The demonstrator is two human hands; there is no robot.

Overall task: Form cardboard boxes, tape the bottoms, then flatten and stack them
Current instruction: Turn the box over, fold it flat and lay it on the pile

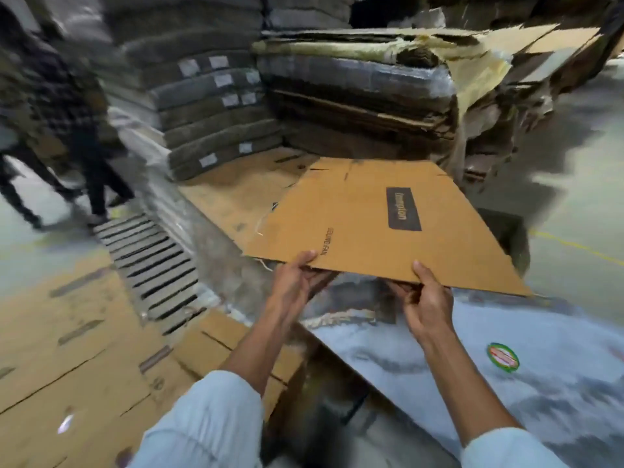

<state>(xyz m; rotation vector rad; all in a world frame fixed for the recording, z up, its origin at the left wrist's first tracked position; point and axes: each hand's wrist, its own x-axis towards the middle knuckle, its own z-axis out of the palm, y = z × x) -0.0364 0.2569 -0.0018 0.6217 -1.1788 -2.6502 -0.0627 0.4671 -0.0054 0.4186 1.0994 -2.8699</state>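
Note:
A flattened brown cardboard box (364, 221) with a black printed label is held level in front of me, above a low stack of flat cardboard (236, 190). My left hand (293, 282) grips its near edge on the left, thumb on top. My right hand (427, 298) grips the same edge further right, thumb on top and fingers underneath. Both arms wear pale blue sleeves.
Tall wrapped stacks of flattened boxes (216, 96) and torn cardboard bundles (371, 86) stand behind. Flat cardboard sheets (67, 349) cover the floor at left. A person (57, 113) walks at far left. A plastic-wrapped bundle with a round sticker (502, 357) lies at right.

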